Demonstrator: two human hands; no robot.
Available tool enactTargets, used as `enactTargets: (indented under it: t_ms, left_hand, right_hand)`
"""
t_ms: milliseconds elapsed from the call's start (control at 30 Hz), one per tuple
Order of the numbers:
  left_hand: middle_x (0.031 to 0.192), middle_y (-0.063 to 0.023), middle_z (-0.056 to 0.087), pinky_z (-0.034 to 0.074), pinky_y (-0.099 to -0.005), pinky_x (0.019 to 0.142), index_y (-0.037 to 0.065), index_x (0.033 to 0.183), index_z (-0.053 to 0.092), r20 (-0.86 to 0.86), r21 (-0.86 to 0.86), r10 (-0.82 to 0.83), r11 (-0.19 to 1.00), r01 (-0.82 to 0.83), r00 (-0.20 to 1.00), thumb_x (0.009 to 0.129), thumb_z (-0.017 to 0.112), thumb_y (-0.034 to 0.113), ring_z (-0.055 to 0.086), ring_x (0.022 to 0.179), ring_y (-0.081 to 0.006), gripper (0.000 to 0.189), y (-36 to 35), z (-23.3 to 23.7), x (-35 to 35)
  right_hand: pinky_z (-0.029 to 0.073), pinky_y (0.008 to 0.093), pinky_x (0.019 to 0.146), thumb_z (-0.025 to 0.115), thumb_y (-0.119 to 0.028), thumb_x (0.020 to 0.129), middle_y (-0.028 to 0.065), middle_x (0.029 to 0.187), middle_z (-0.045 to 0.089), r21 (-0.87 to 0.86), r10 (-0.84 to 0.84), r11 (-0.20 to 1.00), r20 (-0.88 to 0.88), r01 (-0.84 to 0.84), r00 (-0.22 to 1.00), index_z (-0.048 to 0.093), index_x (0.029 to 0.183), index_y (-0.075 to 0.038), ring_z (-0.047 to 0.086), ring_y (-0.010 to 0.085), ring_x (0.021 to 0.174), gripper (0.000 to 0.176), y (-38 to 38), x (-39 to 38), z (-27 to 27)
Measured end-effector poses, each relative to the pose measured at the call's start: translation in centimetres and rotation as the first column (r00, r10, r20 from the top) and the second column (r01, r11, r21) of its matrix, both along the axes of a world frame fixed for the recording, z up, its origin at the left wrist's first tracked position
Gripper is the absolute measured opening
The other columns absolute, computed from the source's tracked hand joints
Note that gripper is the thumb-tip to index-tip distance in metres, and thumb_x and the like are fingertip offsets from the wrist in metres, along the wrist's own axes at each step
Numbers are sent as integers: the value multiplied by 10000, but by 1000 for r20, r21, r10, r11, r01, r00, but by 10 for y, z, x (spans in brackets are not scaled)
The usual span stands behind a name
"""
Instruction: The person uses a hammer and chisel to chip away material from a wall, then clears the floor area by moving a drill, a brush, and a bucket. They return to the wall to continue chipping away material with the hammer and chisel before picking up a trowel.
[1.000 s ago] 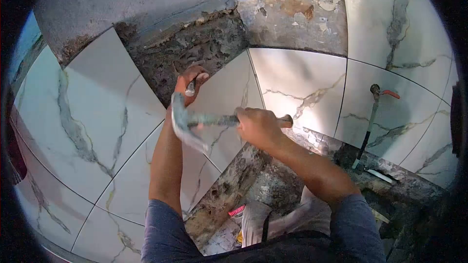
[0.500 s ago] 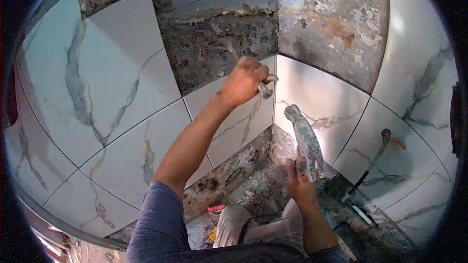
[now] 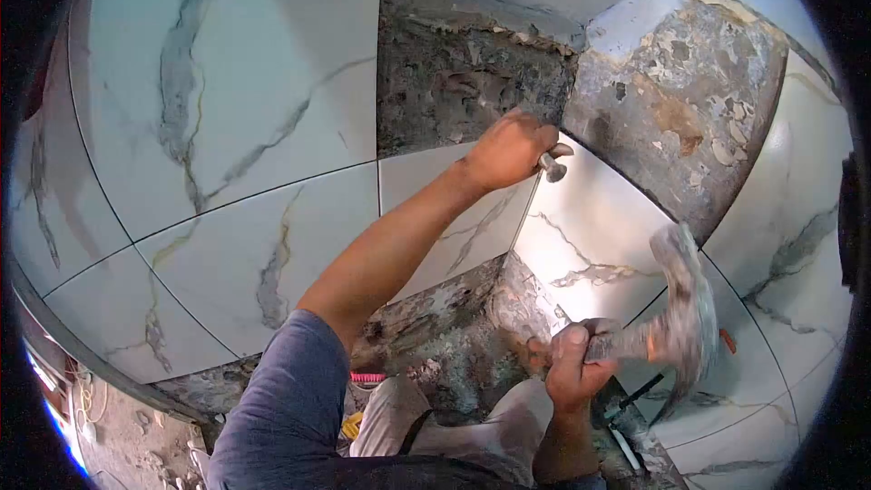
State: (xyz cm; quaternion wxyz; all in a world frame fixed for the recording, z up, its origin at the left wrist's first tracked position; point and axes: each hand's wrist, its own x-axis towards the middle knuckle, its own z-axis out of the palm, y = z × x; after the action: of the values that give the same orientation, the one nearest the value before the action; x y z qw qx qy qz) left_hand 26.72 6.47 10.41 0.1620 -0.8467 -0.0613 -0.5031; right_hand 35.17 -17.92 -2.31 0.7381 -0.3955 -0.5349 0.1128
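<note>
My left hand (image 3: 513, 151) is closed around a metal chisel (image 3: 552, 168) in front of the bare rough wall patch (image 3: 454, 82). The chisel's round butt sticks out on the thumb side, while its working end is mostly hidden by my fist and the wall's dark surface. Lower and to the right, my right hand (image 3: 575, 372) grips the handle of a worn claw hammer (image 3: 688, 308). The hammer is tilted over to the right, its head smeared by motion and apart from the chisel.
White marbled tiles (image 3: 245, 82) cover the walls on both sides of the corner. Rough cement (image 3: 680, 100) shows above the right-hand tiles. A pipe fitting (image 3: 626, 449) lies low on the right, and a pink brush (image 3: 366, 378) sits beside my knee.
The hammer has swung from upright to leaning right, away from the chisel. My view has shifted, so the wall appears moved. My left hand still holds the chisel at the bare patch.
</note>
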Motion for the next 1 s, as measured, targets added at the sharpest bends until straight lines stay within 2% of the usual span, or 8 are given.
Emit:
enactTargets:
  t_ms: [267, 433, 567, 667, 700, 800, 833, 1000]
  left_hand:
    - [696, -133, 554, 420, -416, 697, 43, 738, 535, 107, -44, 54, 998, -50, 993, 775, 624, 216, 547, 697, -336, 198, 3, 3, 3]
    - [690, -149, 551, 415, -425, 689, 38, 723, 519, 150, -59, 2, 998, 7, 989, 776, 622, 208, 552, 712, -341, 206, 8, 16, 3]
    - [716, -159, 558, 411, -436, 688, 36, 717, 512, 211, -83, -4, 996, 22, 977, 768, 617, 171, 551, 723, -354, 179, 8, 17, 1]
    - [714, -170, 560, 415, -445, 664, 30, 721, 508, 199, -138, 20, 990, 8, 980, 754, 627, 169, 550, 724, -363, 186, 8, 16, -1]
    - [697, -176, 557, 417, -447, 652, 28, 723, 510, 218, -120, 12, 993, 14, 976, 752, 632, 176, 550, 713, -367, 194, 9, 15, 0]
    - [664, -187, 546, 423, -447, 627, 23, 719, 516, 204, -80, -47, 995, 65, 978, 752, 635, 181, 545, 677, -382, 200, 17, 15, 2]
    - [663, -189, 547, 424, -445, 628, 22, 719, 518, 151, -61, -75, 995, 85, 986, 754, 635, 184, 544, 672, -386, 203, 18, 14, 4]
    - [725, -186, 573, 435, -435, 644, 19, 745, 534, 187, -150, -1, 988, 29, 982, 740, 639, 164, 554, 712, -384, 179, 11, 19, 2]
  right_hand:
    - [367, 265, 402, 513, -160, 857, 61, 606, 447, 580, 273, 796, -95, -169, 957, 398, 978, -33, 412, 137, 466, 209, 15, -11, 13]
    - [351, 260, 399, 511, -177, 866, 39, 554, 480, -66, -278, 938, 445, 340, 851, 476, 827, 13, 483, 137, 499, 197, 84, 5, 14]
    - [357, 269, 389, 501, -168, 867, 18, 532, 459, -267, -126, 954, 63, 138, 990, 493, 813, -10, 447, 182, 449, 167, 46, -5, 31]
    - [359, 260, 392, 479, -165, 880, 11, 522, 444, 372, -8, 928, 28, -3, 1000, 482, 883, -43, 451, 182, 449, 122, 54, -9, 27]
    - [357, 263, 393, 483, -170, 881, 14, 525, 444, 493, 248, 867, -298, -74, 922, 486, 875, -51, 445, 180, 450, 119, 66, -15, 20]
    - [319, 237, 380, 503, -211, 887, -9, 516, 431, 142, -295, 955, 415, 259, 860, 489, 881, -31, 409, 113, 418, 180, 99, 12, 19]
    - [304, 226, 373, 505, -217, 888, -20, 509, 425, -390, -108, 901, 227, 192, 968, 487, 884, -18, 398, 86, 407, 201, 96, 11, 16]
    - [336, 256, 372, 510, -208, 885, 0, 507, 428, 105, -158, 984, 121, 146, 980, 485, 747, -35, 417, 79, 433, 222, 68, 5, 25]
